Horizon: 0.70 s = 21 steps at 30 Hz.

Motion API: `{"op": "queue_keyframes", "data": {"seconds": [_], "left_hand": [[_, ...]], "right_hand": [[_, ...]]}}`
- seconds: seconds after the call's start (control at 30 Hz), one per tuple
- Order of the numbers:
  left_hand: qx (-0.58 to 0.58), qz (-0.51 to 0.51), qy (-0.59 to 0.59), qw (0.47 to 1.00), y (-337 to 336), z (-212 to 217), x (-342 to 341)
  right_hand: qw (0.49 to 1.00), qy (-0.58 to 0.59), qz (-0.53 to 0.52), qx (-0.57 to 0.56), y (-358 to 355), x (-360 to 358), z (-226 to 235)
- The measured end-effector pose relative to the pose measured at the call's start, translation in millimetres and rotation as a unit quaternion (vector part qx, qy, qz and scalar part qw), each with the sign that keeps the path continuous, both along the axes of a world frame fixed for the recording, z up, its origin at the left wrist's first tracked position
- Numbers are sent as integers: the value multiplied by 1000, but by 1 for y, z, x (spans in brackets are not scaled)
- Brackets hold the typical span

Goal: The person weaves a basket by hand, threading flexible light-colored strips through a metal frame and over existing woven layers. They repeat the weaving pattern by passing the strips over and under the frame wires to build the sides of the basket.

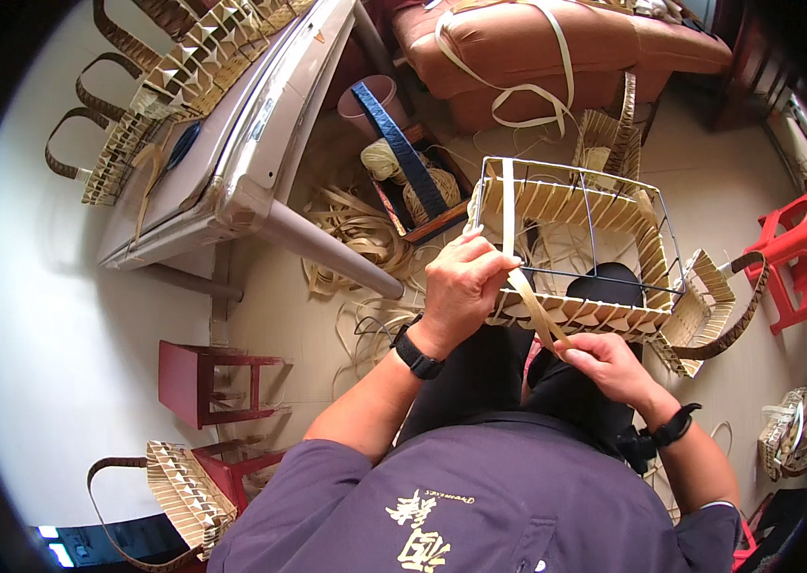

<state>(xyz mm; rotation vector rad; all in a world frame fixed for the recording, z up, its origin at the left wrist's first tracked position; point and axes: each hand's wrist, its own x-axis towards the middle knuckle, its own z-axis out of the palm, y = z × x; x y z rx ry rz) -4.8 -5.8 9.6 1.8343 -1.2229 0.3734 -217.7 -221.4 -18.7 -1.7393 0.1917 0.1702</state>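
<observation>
A wire frame basket (583, 174), partly woven with pale straw strips, rests on my lap. My left hand (461, 286) grips the near left corner of the frame and pinches a flat pale strip (534, 310) against it. My right hand (606, 368) holds the lower end of the same strip just below the woven bottom edge (604, 313). Another strip (508, 205) runs upright over the frame's left side.
A metal table (260, 143) with finished woven bags (150, 105) stands at the left. Loose strips (360, 229) and a box of twine balls (413, 186) lie on the floor. A brown sofa (556, 48), red stools (799, 253), (203, 382), and more bags (184, 497), (790, 430) surround me.
</observation>
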Motion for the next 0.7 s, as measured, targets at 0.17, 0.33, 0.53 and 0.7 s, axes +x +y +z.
{"op": "queue_keyframes", "data": {"seconds": [0.17,0.33,0.53,0.7], "left_hand": [[-15,-13,-16,1000,-3,2,0],[-7,13,-35,999,4,7,-2],[7,13,-20,1000,4,6,0],[24,14,28,999,-2,9,-6]], "right_hand": [[984,-79,34,-159,-21,-14,-18],[898,91,40,-428,-165,-191,-80],[735,418,120,-521,-235,-377,-68],[967,52,-7,-250,-85,-111,41]]}}
